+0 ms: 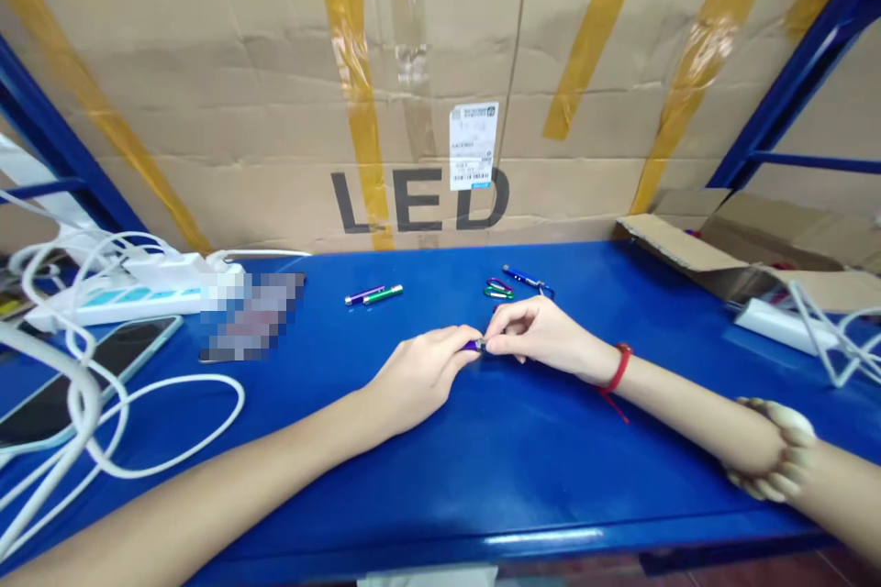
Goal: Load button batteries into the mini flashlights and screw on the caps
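My left hand [421, 378] is closed around a slim purple mini flashlight [471, 346], held low over the blue table; most of its body is hidden by the fingers. At its silvery end, my right hand [543, 330] pinches with thumb and fingers; any small part between them is too tiny to make out. Beyond the right hand lie a purple carabiner [498, 282] and a green carabiner [498, 293]. Behind them rests a blue mini flashlight [521, 276] with a blue carabiner at its end. Further left, a purple tube [359, 297] and a green tube [384, 295] lie side by side.
White cables and a power strip [148, 300] crowd the left side, beside a phone [130, 348] and a blurred dark flat object [258, 316]. An open cardboard box [678, 243] and a white adapter [785, 326] are at right. A large taped carton [275, 110] stands behind.
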Motion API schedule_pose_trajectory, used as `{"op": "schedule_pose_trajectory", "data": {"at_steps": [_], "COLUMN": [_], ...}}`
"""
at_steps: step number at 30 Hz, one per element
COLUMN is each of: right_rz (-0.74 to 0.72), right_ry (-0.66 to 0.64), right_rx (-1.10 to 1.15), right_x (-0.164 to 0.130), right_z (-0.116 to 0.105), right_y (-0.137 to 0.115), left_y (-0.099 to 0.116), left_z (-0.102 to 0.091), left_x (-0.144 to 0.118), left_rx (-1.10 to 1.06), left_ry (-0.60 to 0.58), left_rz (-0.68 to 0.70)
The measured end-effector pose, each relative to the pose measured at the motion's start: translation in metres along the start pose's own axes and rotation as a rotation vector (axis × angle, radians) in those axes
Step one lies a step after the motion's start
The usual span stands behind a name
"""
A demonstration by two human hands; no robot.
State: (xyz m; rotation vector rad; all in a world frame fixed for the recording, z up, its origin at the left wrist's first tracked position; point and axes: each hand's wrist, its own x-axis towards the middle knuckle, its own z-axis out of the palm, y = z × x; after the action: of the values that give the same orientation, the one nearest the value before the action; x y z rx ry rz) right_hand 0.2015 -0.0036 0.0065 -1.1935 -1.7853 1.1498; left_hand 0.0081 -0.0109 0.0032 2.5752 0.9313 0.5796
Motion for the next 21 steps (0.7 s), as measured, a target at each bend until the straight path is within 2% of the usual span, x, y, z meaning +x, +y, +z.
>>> {"op": "schedule_pose_trajectory", "data": {"at_steps": [7, 11, 15, 18, 21], "right_rz": [-0.01, -0.011, -0.104, -0.216, -0.21], "right_ry": [-0.053, -0.135, -0.24, -0.257, -0.258], "right_rx": [-0.005, 0.001, 0.022, -0.07, -0.102], "right_x": [0.0, -0.004, -0.011, -0.015, -0.016], "right_z": [0.003, 0.005, 0.007, 0.008, 0.009], "right_y": [0.002, 0.002, -0.002, -0.005, -0.006], "left_y": [0.008, 0.007, 0.003, 0.002, 0.002], "left_z": [-0.002, 0.0, 0.002, 0.004, 0.006], "left_x": [-0.008, -0.01, -0.009, -0.009, -0.009], "left_rx": [-0.015, -0.024, -0.057, -0.033, 0.01], "left_ry": [-0.017, -0.031, -0.003, 0.013, 0.065], "left_rz": [-0.095, -0.005, 0.065, 0.092, 0.123]}}
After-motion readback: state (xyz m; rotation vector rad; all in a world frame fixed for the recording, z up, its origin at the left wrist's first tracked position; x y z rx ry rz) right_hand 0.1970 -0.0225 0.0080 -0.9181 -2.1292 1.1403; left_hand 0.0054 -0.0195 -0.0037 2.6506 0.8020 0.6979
